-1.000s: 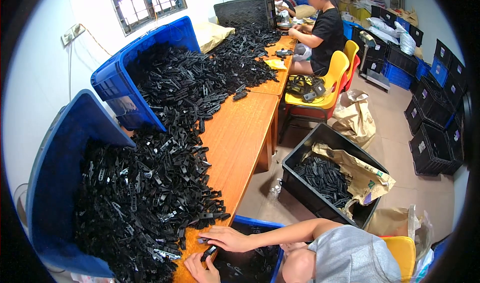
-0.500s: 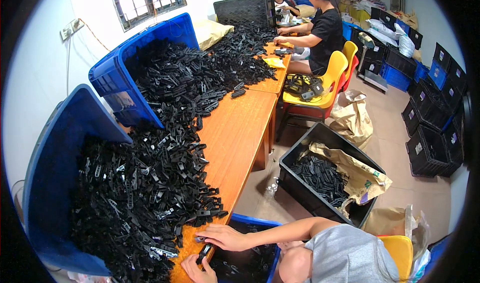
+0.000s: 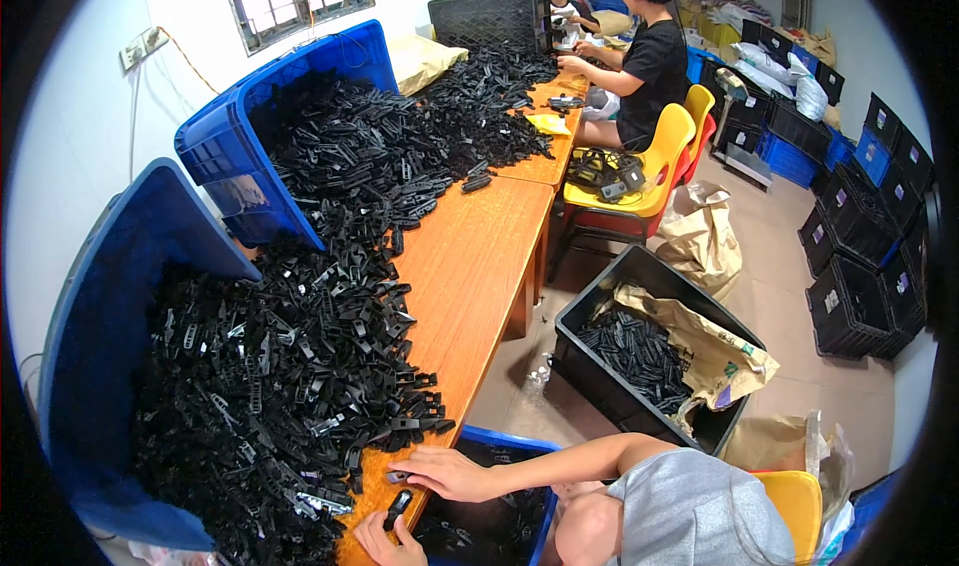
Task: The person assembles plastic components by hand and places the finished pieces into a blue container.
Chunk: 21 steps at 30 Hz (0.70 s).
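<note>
At the near end of the wooden table, my left hand is closed around the side of a small glossy black plastic part, thumb and fingers at its lower end. Just above it, my right hand reaches in from the right, palm down. Its fingertips pinch a small grey piece at the table edge; the kind of piece is too small to tell. A large heap of black plastic parts lies left of both hands. Below my right forearm stands a blue bin with black parts inside.
Two blue tubs lie tipped on the table, parts spilling out. A black crate of parts stands right on the floor, near a yellow chair. Farther off, a co-worker in black and another person sit; black crates stack right.
The black part between my hands has shifted slightly left and turned, with both hands staying at the table edge. The co-worker in black has raised one hand from the table.
</note>
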Each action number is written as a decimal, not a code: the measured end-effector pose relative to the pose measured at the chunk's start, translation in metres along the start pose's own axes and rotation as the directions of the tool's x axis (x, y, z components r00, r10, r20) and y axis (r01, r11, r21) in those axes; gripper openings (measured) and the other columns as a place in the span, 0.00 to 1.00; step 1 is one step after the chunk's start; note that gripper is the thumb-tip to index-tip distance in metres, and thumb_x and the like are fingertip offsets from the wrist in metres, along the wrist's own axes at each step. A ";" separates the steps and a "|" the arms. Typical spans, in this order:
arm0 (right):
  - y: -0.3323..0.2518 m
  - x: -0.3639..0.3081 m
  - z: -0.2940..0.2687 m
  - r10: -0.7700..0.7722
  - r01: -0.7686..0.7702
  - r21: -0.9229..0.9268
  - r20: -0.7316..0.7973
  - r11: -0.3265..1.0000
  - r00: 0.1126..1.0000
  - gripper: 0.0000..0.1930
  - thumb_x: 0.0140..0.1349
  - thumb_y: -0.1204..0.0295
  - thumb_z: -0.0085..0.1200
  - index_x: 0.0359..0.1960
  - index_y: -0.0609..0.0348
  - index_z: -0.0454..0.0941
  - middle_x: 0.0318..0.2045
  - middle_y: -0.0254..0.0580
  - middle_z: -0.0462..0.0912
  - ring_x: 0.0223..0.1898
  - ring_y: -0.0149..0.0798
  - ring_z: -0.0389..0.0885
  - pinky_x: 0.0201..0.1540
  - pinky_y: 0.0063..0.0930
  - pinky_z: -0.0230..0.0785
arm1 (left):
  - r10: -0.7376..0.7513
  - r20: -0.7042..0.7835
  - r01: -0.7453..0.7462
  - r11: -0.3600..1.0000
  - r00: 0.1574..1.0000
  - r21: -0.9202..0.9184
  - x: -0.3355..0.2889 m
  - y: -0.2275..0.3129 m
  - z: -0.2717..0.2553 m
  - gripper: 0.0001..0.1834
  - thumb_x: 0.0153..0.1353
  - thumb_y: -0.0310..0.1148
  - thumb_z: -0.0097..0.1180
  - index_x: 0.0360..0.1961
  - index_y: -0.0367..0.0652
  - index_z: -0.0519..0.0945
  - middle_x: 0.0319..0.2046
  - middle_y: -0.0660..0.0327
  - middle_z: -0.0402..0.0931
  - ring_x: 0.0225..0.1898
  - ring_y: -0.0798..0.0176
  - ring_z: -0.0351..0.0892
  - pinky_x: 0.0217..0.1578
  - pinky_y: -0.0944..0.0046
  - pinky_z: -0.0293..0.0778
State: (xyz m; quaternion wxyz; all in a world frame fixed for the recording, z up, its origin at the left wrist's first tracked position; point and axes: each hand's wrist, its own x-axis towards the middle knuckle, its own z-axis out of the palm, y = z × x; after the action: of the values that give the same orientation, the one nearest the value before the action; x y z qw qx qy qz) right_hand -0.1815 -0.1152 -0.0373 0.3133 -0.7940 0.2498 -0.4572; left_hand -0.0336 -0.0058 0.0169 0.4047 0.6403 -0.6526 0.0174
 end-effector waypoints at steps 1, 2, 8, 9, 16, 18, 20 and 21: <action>0.000 0.000 0.000 0.011 -0.011 0.000 0.007 1.000 1.000 0.22 0.66 0.72 0.53 0.62 0.57 0.69 0.36 0.46 0.77 0.37 0.50 0.73 0.39 0.39 0.69 | -0.008 -0.006 0.008 1.000 1.000 -0.008 0.000 -0.001 0.001 0.09 0.63 0.31 0.59 0.39 0.35 0.78 0.37 0.48 0.76 0.42 0.42 0.73 0.51 0.47 0.67; 0.000 0.001 -0.001 0.012 -0.012 -0.001 0.007 1.000 1.000 0.22 0.66 0.72 0.53 0.62 0.57 0.69 0.36 0.46 0.77 0.37 0.50 0.73 0.39 0.39 0.69 | -0.009 -0.005 0.009 1.000 1.000 -0.009 0.000 -0.001 0.001 0.09 0.63 0.31 0.59 0.39 0.35 0.78 0.37 0.48 0.76 0.42 0.42 0.73 0.51 0.47 0.67; 0.002 0.000 0.000 0.026 -0.024 -0.034 0.037 0.999 0.999 0.22 0.65 0.71 0.53 0.61 0.57 0.70 0.36 0.46 0.77 0.37 0.49 0.74 0.38 0.39 0.69 | -0.021 0.010 0.021 1.000 1.000 -0.002 0.000 -0.002 0.000 0.09 0.63 0.31 0.59 0.38 0.35 0.78 0.37 0.47 0.76 0.42 0.42 0.73 0.51 0.48 0.67; 0.001 0.001 0.000 -0.001 0.002 -0.049 0.027 0.999 1.000 0.22 0.65 0.71 0.53 0.61 0.57 0.71 0.36 0.46 0.76 0.37 0.49 0.74 0.38 0.39 0.69 | -0.017 0.007 0.017 1.000 1.000 0.002 -0.001 -0.002 0.001 0.09 0.63 0.31 0.59 0.38 0.34 0.78 0.37 0.47 0.76 0.42 0.43 0.73 0.50 0.48 0.68; 0.000 0.000 0.000 -0.023 0.024 -0.073 0.022 0.997 0.999 0.22 0.65 0.70 0.55 0.60 0.59 0.71 0.37 0.46 0.76 0.37 0.49 0.73 0.40 0.39 0.69 | -0.007 -0.034 0.007 1.000 0.999 0.000 -0.006 -0.009 0.004 0.10 0.61 0.29 0.62 0.39 0.34 0.79 0.37 0.48 0.77 0.41 0.43 0.74 0.46 0.51 0.71; 0.000 0.001 0.000 -0.013 0.014 -0.057 0.018 0.998 1.000 0.22 0.64 0.70 0.55 0.60 0.59 0.71 0.37 0.47 0.76 0.37 0.49 0.73 0.40 0.39 0.69 | -0.009 -0.040 0.009 1.000 0.999 -0.007 -0.005 -0.008 0.004 0.10 0.60 0.29 0.63 0.38 0.34 0.79 0.36 0.48 0.77 0.40 0.44 0.74 0.46 0.50 0.71; 0.001 0.002 0.000 -0.005 0.006 -0.043 0.015 0.999 1.000 0.22 0.64 0.70 0.55 0.59 0.59 0.71 0.37 0.47 0.76 0.38 0.49 0.74 0.40 0.39 0.69 | -0.011 -0.049 0.010 1.000 0.999 -0.016 -0.005 -0.008 0.005 0.10 0.60 0.30 0.63 0.38 0.34 0.79 0.36 0.48 0.77 0.40 0.44 0.74 0.46 0.50 0.71; 0.001 0.001 0.000 -0.004 0.005 -0.045 0.021 0.999 1.000 0.21 0.65 0.70 0.55 0.59 0.59 0.72 0.37 0.47 0.76 0.38 0.49 0.74 0.40 0.38 0.69 | 0.013 -0.104 -0.013 1.000 0.995 -0.004 -0.006 -0.009 0.005 0.10 0.59 0.29 0.64 0.38 0.34 0.80 0.36 0.49 0.77 0.39 0.44 0.75 0.45 0.50 0.72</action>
State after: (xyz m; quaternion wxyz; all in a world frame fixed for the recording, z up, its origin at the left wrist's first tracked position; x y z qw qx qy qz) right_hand -0.1810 -0.1170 -0.0373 0.2970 -0.8062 0.2547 -0.4439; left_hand -0.0291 -0.0050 0.0057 0.4395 0.6332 -0.6350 0.0515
